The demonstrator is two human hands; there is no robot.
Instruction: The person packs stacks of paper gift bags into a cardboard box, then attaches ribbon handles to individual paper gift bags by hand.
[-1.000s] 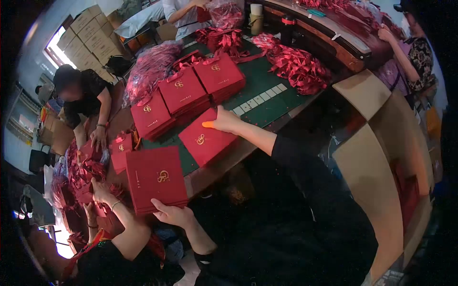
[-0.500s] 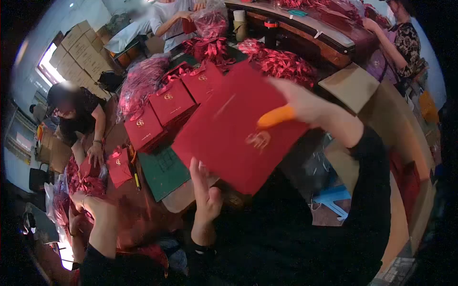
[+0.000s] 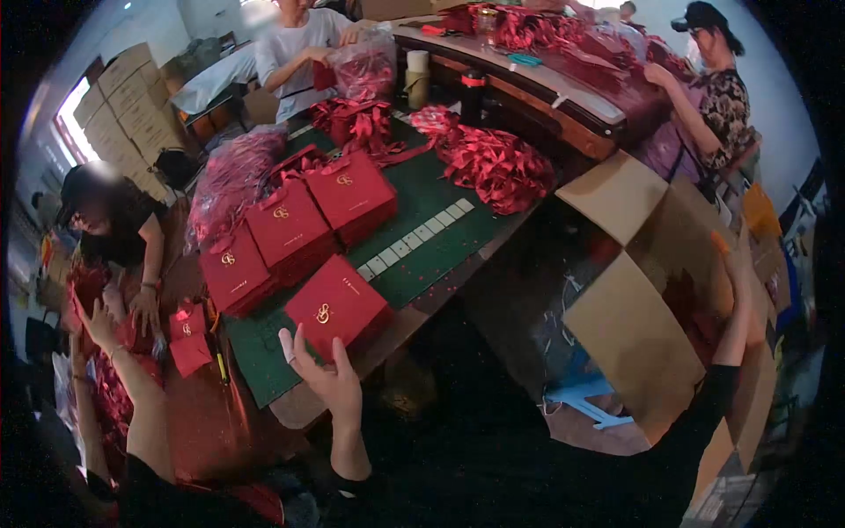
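Observation:
My left hand point(image 3: 327, 374) has its fingers spread at the near edge of a red paper gift bag point(image 3: 352, 295) with a gold logo, which lies on the green mat point(image 3: 422, 255). Whether the fingertips touch it I cannot tell. Far to the right, my right hand point(image 3: 738, 268) reaches over an open cardboard box point(image 3: 629, 339), its fingers stretched out and an orange cover on one digit. Something red point(image 3: 691, 304) shows in the box's shadow. Behind the nearest bag stand stacks of the same red bags point(image 3: 286, 220), some with ribbon bows.
A heap of red ribbons point(image 3: 497, 163) and a plastic-wrapped bundle point(image 3: 233, 176) lie at the back. A co-worker's arm point(image 3: 141, 387) reaches in from the left. White tiles or cards point(image 3: 414, 239) line the mat. Other people work at the left, back and right.
My right hand has left the large red bag it held up and moved right to the cardboard box. A red bag now shows on the mat beside my left hand. The view has shifted.

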